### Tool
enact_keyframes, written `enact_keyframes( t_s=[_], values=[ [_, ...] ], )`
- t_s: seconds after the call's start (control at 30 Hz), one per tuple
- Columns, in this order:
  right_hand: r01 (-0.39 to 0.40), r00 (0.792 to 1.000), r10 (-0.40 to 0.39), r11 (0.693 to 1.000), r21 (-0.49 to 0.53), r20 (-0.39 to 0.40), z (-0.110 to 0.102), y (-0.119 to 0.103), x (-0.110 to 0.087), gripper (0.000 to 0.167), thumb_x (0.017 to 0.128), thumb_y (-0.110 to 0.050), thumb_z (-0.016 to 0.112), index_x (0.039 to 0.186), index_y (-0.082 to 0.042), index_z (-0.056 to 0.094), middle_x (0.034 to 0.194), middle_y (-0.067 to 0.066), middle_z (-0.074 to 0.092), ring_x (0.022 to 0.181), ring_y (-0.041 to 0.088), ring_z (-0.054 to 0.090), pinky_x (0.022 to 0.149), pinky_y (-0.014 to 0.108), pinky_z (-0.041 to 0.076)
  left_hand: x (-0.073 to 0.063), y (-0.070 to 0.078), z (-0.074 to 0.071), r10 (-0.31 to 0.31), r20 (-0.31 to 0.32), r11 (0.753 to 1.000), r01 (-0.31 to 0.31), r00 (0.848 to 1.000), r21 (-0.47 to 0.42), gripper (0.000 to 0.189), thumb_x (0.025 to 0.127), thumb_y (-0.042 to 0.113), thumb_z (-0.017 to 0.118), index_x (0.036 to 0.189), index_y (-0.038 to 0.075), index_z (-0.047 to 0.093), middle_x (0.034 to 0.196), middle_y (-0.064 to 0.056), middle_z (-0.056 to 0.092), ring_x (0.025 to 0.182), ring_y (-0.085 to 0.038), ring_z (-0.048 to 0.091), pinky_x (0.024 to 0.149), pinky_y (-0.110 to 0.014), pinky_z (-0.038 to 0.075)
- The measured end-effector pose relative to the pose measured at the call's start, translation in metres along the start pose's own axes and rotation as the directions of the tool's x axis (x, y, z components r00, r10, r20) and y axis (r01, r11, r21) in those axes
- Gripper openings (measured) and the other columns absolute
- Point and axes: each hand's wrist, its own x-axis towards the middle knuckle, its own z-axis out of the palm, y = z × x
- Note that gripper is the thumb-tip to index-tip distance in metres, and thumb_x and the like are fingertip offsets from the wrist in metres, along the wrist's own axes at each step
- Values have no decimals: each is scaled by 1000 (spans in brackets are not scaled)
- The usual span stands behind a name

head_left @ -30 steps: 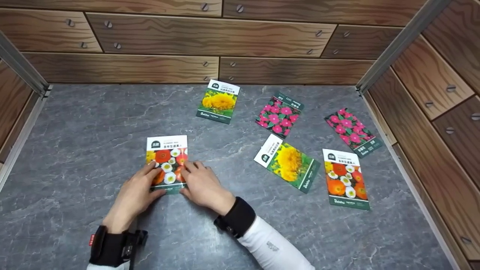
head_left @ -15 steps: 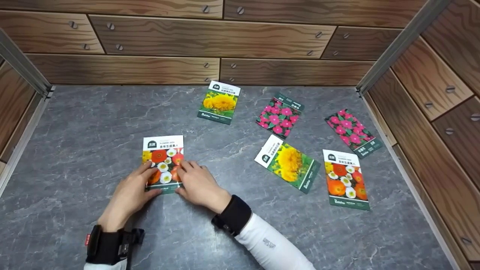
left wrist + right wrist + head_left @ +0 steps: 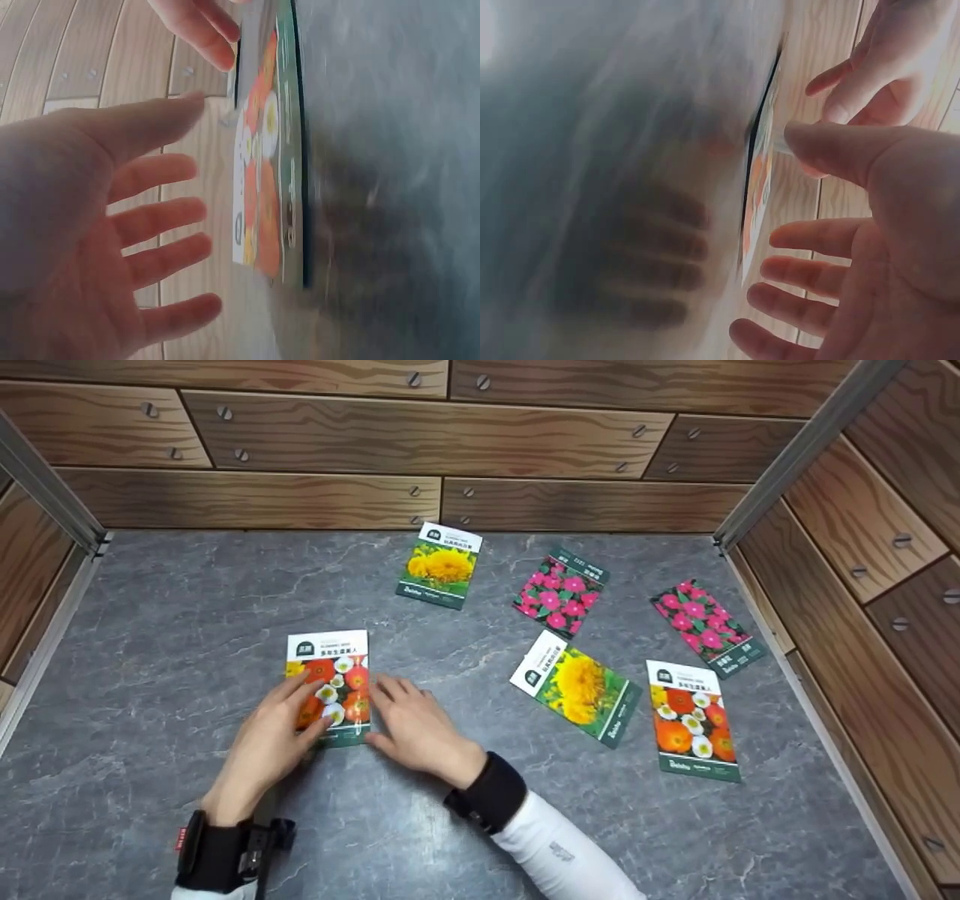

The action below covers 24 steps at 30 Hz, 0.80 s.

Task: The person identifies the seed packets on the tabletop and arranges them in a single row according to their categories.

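Observation:
An orange-and-white poppy seed packet [image 3: 341,690] lies flat on the grey surface, its white header toward the back wall. My left hand [image 3: 266,739] hovers over its left edge; the left wrist view shows the fingers spread and raised off the packet [image 3: 262,180]. Beside the right edge is my right hand [image 3: 424,731], its fingers extended and apart from the packet [image 3: 757,180] in the right wrist view. Neither hand holds anything.
To the right lie a second poppy packet [image 3: 691,724], two yellow-flower packets [image 3: 439,566] [image 3: 577,688] and two pink-flower packets [image 3: 559,592] [image 3: 705,622]. Wood-patterned walls [image 3: 322,499] enclose the grey surface [image 3: 187,607] at the back and sides.
The poppy packet slid slightly left with both hands on it, then stayed put. Since then both hands have let go: the left has lifted, and the right has moved off to the right.

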Motion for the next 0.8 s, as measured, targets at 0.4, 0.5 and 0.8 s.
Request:
enact_keyframes(
  t_s=[0.4, 0.5, 0.8],
  values=[
    [-26, 996, 29, 999, 42, -81, -16, 56, -46, 72, 100, -43, 69, 156, -3, 46, 167, 19, 41, 154, 37, 43, 126, 59, 41, -1, 38, 39, 171, -124, 985, -168, 978, 29, 53, 94, 20, 79, 140, -1, 64, 151, -25, 59, 136, -47, 59, 114, -61, 51],
    [-24, 993, 30, 998, 60, -110, -21, 67, -58, 72, 101, -42, 68, 156, -1, 47, 166, 20, 42, 153, 39, 44, 125, 60, 41, -3, 46, 44, 159, -93, 987, -157, 983, 30, 52, 96, 23, 77, 141, 0, 63, 152, -24, 58, 138, -45, 58, 115, -62, 50],
    [-68, 979, 85, 993, 96, -186, -24, 102, -98, 71, 99, -38, 72, 154, 1, 49, 163, 24, 46, 150, 44, 46, 126, 62, 38, -3, 61, 54, 169, -87, 986, -168, 982, 18, 52, 98, 25, 75, 144, 4, 62, 150, -22, 60, 138, -43, 58, 114, -59, 51]
  ],
)
